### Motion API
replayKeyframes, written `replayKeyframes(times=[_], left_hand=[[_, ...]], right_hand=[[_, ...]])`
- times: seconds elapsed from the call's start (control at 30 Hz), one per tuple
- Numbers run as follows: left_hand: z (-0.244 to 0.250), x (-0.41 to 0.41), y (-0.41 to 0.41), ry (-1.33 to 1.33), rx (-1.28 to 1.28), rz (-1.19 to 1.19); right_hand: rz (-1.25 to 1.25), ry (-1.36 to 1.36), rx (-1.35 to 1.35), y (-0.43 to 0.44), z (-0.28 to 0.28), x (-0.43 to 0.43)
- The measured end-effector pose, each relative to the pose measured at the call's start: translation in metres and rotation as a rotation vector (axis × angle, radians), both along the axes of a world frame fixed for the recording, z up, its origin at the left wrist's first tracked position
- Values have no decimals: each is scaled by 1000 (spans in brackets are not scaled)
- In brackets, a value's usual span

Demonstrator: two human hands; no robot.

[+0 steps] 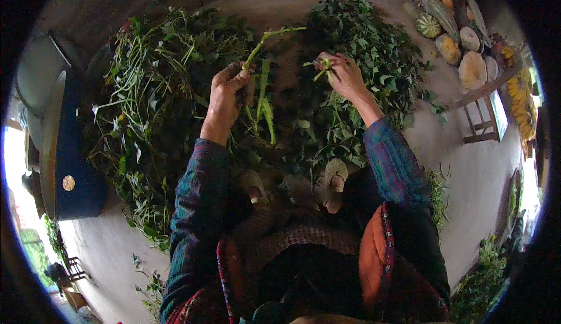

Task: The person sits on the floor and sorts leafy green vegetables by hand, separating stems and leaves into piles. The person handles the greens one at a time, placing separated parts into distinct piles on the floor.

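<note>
Between its thumb and fingers my left hand [225, 89] pinches a thick green vine stem [263, 41], whose bare upper end bends over to the right. Below that hand hang more pale green stems [263, 100]; whether they join the held one I cannot tell. My right hand [344, 74] is closed around several short green stem pieces [324, 69], their ends sticking out past the fingers. On the left lies a wide heap of long stems and leafy vines [149, 74]. Behind my right hand rises a pile of dark green leaves [372, 39].
Pumpkins and gourds [473, 69] lie at the back right, near a small wooden stool [484, 118] and bananas [521, 104]. A blue cabinet-like object [81, 157] stands at the left. My shoes [335, 172] are close to the leaves. More greenery [477, 284] lies at lower right.
</note>
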State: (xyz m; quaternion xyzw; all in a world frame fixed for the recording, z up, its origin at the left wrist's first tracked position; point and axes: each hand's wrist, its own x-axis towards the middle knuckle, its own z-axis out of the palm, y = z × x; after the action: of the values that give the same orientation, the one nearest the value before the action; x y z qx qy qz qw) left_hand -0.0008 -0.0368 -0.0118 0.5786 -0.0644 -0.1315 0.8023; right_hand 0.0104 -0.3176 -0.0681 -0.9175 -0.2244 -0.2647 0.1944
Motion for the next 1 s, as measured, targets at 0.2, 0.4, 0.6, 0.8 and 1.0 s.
replayKeyframes(times=[0.2, 0.4, 0.6, 0.8, 1.0], left_hand=[[-1, 1, 5, 36, -200, -47], [4, -3, -5, 36, -302, -220], [7, -10, -16, -201, 80, -70], [-16, -5, -11, -312, 589, 93], [-19, -14, -21, -441, 562, 165]], right_hand=[[255, 184, 222, 46, 13, -26], [422, 81, 121, 76, -13, -24], [278, 35, 194, 82, -2, -36], [172, -16, 91, 82, 11, -37], [206, -133, 15, 72, 11, -33]])
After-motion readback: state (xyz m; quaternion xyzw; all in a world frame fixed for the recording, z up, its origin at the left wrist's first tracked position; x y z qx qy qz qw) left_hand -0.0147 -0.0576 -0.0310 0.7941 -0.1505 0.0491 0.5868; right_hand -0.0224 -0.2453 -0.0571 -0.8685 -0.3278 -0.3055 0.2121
